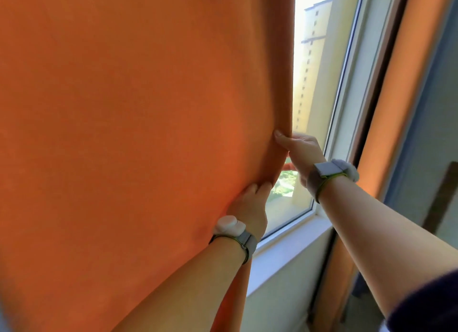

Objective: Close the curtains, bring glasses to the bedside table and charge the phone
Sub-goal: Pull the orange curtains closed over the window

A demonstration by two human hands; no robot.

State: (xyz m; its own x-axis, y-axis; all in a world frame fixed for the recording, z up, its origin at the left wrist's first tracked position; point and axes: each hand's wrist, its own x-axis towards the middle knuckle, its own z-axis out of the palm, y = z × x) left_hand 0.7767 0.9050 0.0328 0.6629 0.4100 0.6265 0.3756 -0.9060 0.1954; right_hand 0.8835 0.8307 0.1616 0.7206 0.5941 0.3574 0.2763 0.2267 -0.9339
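Orange curtain (136,133) edge gripped by left hand (250,208), right hand (302,151)

Yellow tower (314,49) beyond white window frame (359,84)

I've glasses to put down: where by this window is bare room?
The white sill, between the glass and the wall below, lies bare right of the left hand. The orange curtain edge is crowded: that hand and the right hand grip it.
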